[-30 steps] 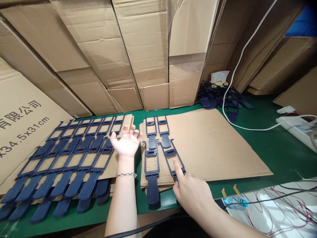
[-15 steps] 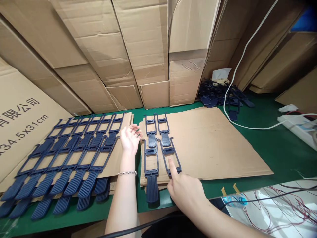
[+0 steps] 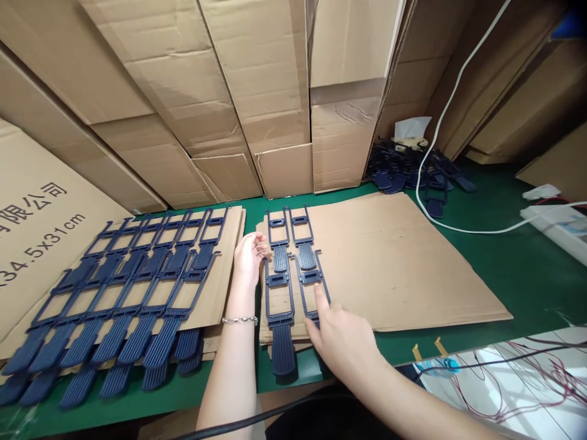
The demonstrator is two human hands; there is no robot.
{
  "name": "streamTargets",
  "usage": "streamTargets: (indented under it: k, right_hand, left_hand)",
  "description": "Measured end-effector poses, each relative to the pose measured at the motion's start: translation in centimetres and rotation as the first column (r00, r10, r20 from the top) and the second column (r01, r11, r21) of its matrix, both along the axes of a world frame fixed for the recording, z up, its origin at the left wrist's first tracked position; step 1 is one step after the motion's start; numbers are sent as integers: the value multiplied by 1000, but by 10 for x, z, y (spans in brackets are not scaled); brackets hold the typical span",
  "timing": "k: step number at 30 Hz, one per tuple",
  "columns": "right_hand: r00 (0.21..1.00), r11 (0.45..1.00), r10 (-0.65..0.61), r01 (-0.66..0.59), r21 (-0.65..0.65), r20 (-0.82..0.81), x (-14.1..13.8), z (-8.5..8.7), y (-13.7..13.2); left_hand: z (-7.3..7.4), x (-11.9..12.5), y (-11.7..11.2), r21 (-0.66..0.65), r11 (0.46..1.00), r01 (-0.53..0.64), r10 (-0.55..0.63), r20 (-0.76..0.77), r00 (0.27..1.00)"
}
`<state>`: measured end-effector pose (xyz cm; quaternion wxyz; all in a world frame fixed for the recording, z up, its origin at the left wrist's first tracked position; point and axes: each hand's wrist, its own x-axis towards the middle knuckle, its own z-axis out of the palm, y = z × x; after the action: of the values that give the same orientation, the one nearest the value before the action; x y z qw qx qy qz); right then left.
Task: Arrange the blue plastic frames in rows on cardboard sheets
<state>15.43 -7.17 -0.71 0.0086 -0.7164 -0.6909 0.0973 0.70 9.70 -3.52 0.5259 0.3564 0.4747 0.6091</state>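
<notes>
My right hand (image 3: 343,333) is over the lower right navy-blue plastic frame piece (image 3: 312,277). Its index finger points forward onto that piece, thumb apart, and the piece's lower end is hidden under the hand. My left hand (image 3: 250,256) hovers beside the left column, fingers loosely bent with nothing visible in them. Near its fingertips lies another frame piece (image 3: 277,280) with a long ribbed tongue. Two smaller-looking navy pieces, one with a ribbed tongue (image 3: 306,255), lie behind in the same two columns on a cardboard sheet (image 3: 389,269).
To the left, several matching navy pieces (image 3: 151,293) lie in overlapping rows on another cardboard stack (image 3: 236,226). A loose pile of navy parts (image 3: 394,168) sits at the back right. Cardboard boxes (image 3: 275,91) wall the rear. A white cable (image 3: 452,104) crosses the green table (image 3: 486,256).
My left hand has shifted slightly right, nearer the left column, and its fingers have curled more. My right hand has moved slightly up and right, still on the lower right frame piece.
</notes>
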Motion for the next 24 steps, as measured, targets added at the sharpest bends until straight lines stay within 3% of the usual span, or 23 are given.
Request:
streamTargets:
  k: [2,5,10,12,15,19,21,24]
  right_hand:
    - [999,996,-1,6,90,-52,13,0,8]
    - [977,981,123,-93,169,-173,35,-7,21]
    - [904,945,326,-305,116,-275,50,-23,33]
    - [889,936,350,-346,67,-295,47,-26,34]
    - [881,926,368,-377,26,-298,42,-29,35]
    - [883,924,371,-383,19,-288,39,-33,39]
    - [886,925,371,-377,33,-278,39,-36,40]
    - [889,926,373,-374,49,-265,38,-38,39]
  left_hand:
    - [-2,-2,1,26,998,-65,67,-74,995]
    - [-1,-4,-1,75,987,-143,158,-253,955]
    - [15,-6,-16,119,982,-144,185,-540,821]
    - [18,-8,-21,116,989,-94,148,-704,694]
    - [17,-11,-23,60,993,101,12,-906,424]
    - [10,-9,-22,-125,953,277,-168,-976,137]
    - [8,-6,-21,-189,945,266,-212,-975,61]
    - [7,-4,-21,-239,951,196,-247,-969,18]
